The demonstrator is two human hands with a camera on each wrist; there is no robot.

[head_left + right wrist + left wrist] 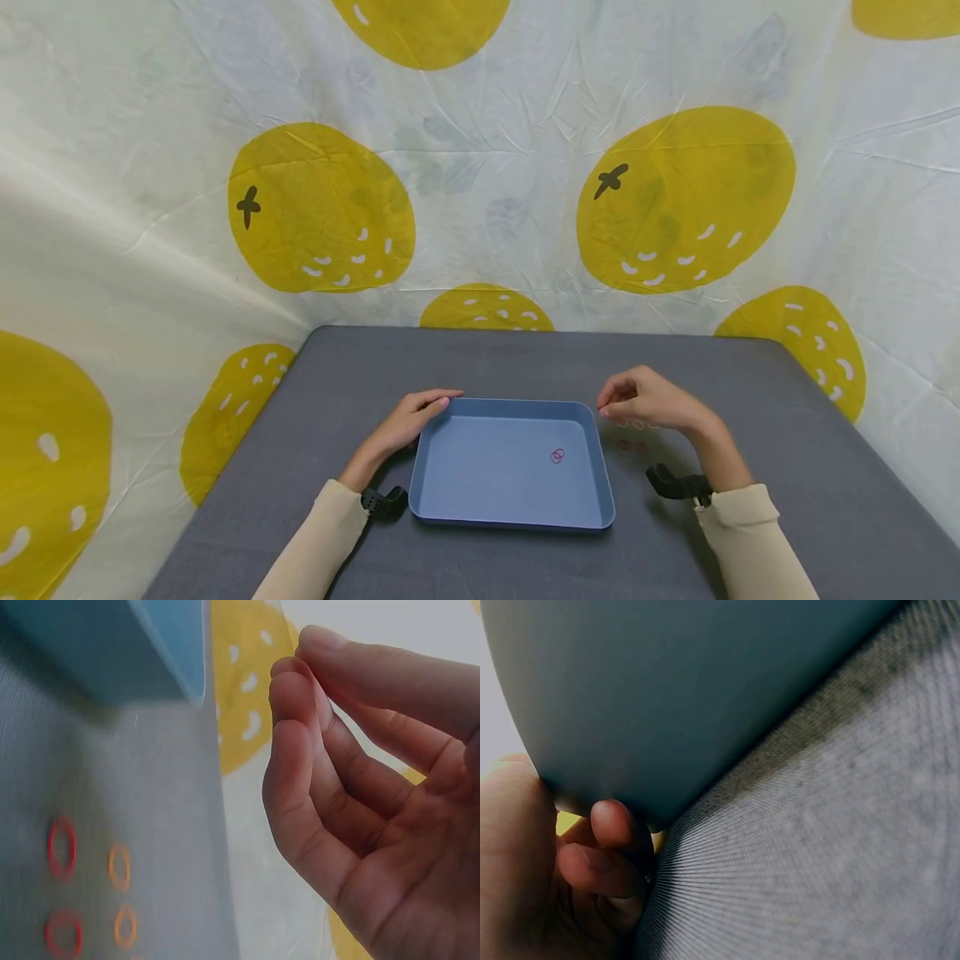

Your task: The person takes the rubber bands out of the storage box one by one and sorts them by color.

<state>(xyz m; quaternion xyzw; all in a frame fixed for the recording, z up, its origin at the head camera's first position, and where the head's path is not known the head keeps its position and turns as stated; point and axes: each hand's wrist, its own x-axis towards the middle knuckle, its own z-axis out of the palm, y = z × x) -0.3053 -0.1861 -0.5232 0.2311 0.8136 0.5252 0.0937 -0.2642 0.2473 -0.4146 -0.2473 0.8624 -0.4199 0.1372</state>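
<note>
A shallow blue tray (510, 483) lies on the table with two small red rubber bands (557, 456) overlapping inside it. My left hand (405, 425) grips the tray's back left corner, thumb at the rim; its curled fingers (604, 866) press the outer wall in the left wrist view. Just outside the back right corner, my right hand (652, 400) hovers above the table. Its thumb and fingertips (292, 701) come together in a pinch, and I cannot tell whether anything small is between them. Beneath it lie more red bands (61, 849) and orange bands (118, 867).
The grey table (480, 367) meets a hanging white sheet (495, 208) printed with yellow fruit at its back and sides. Loose bands (637, 424) lie in rows to the right of the tray. Dark straps (678, 483) circle both wrists.
</note>
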